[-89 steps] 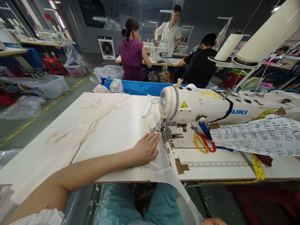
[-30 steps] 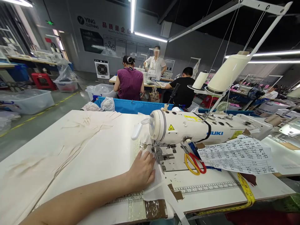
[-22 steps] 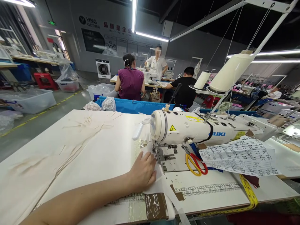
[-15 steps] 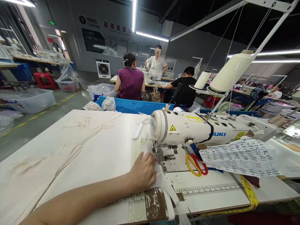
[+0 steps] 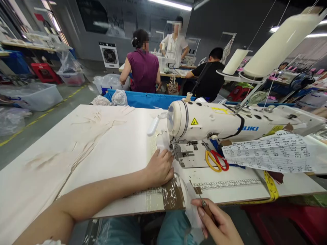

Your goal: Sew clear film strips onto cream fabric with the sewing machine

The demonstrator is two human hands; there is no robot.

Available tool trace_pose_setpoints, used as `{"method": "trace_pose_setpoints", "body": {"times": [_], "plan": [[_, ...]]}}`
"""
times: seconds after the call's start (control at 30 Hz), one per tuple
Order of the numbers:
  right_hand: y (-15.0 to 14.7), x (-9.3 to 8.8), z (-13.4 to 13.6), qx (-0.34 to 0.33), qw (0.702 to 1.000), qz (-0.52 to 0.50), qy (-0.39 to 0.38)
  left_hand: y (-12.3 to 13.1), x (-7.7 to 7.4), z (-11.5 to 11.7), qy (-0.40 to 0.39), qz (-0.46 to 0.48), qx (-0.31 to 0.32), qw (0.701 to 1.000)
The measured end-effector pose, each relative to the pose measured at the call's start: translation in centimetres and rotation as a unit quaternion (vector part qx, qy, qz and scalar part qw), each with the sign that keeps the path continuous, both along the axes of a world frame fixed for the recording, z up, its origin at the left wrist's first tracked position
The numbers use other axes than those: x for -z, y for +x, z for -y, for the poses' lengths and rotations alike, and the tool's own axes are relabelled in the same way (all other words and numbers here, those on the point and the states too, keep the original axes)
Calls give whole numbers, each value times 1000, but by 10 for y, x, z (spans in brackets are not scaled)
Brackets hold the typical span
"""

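My left hand [image 5: 160, 166] rests palm down beside the needle area of a white sewing machine [image 5: 204, 119]. Its fingers are bent and pressed together on a white fabric strip [image 5: 188, 194]; part of the cloth is hidden under them. From there the strip hangs over the table's front edge towards my right hand [image 5: 217, 219]. This hand is closed round the brown handle of an awl [image 5: 208, 210], whose thin metal point is directed up and left, against the strip. Whether the right fingers also pinch the strip, I cannot tell.
Red-and-yellow scissors [image 5: 216, 160] lie by the machine bed, near a handwritten sheet [image 5: 268, 153] and a yellow tape measure [image 5: 271, 187]. Pale cloth pieces [image 5: 87, 143] spread over the left of the table [image 5: 127, 136]. Thread cones [image 5: 281, 44] stand above right. Co-workers sit and stand beyond.
My right hand has come into view at the lower right with the awl. The head view has tilted down; my left hand stays by the needle area.
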State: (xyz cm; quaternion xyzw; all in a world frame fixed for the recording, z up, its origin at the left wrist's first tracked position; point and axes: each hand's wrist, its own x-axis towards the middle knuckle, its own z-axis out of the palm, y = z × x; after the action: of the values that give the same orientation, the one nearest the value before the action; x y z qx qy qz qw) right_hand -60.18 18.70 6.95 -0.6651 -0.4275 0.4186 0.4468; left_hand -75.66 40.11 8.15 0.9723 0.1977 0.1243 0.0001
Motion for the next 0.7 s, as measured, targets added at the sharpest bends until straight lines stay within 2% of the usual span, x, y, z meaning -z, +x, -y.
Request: {"method": "trace_pose_setpoints", "body": {"times": [0.33,0.43,0.53,0.63,0.7], "plan": [[-5,0,-18,-17,1000,-3,25,4,1,-11,14,-15,-16,1000],[-11,-2,-23,8,1000,-22,21,7,-2,-16,23,-39,-17,999],[-31,-2,-25,60,990,-124,9,7,-5,-19,28,-55,-20,998],[-59,-1,-24,139,950,-280,-25,4,-8,-18,27,-55,-14,998],[-72,1,-22,176,925,-334,-36,2,-9,-17,29,-58,-5,998]]}}
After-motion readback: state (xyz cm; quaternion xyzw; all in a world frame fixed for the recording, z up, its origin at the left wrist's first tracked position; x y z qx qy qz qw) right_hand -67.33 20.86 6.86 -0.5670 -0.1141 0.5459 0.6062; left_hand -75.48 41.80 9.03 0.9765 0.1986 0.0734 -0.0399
